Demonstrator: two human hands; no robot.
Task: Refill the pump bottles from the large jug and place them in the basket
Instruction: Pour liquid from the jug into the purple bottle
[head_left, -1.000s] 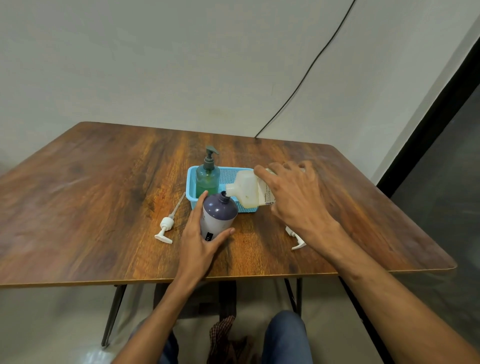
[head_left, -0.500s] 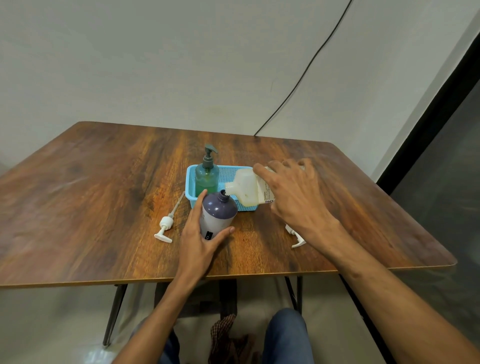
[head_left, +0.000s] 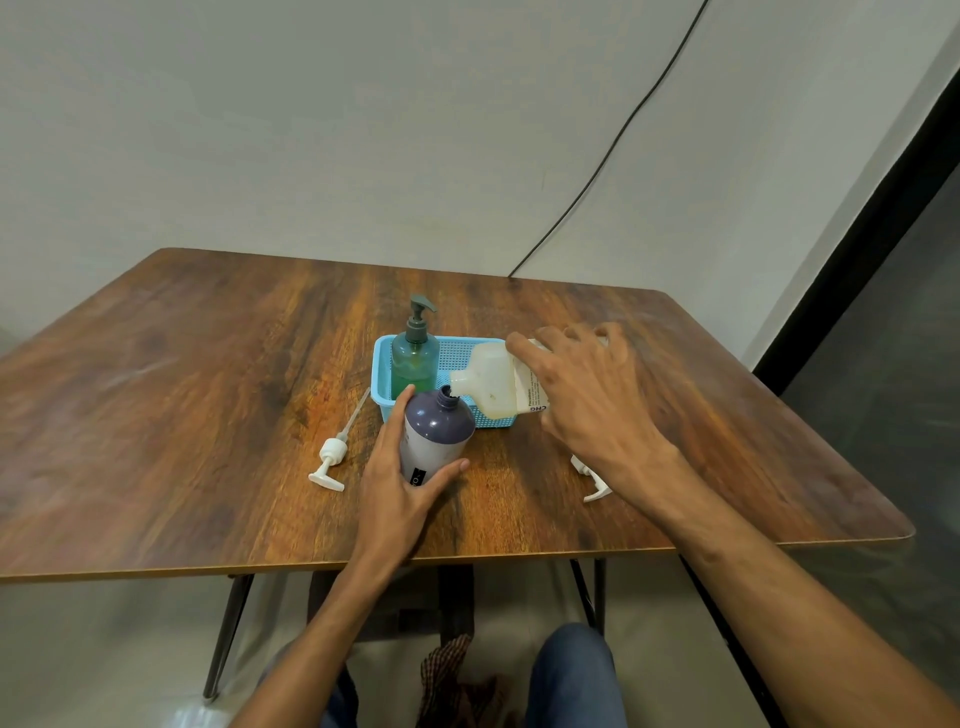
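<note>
While the jug (head_left: 501, 383) is gripped by the right hand (head_left: 587, 395), tipped sideways, spout leftward over the open neck, the upright purple bottle (head_left: 435, 436) is clasped by the left hand (head_left: 397, 483), near the table's (head_left: 208, 364) front edge, beside the basket (head_left: 462, 358).

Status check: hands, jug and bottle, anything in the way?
Left hand grips purple bottle, uncapped. Right hand tips jug, spout at bottle's mouth. Green bottle in basket. Nothing blocking.

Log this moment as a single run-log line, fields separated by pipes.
left hand steadies purple bottle | right hand tips jug to its neck | green bottle in basket | pump on table
</note>
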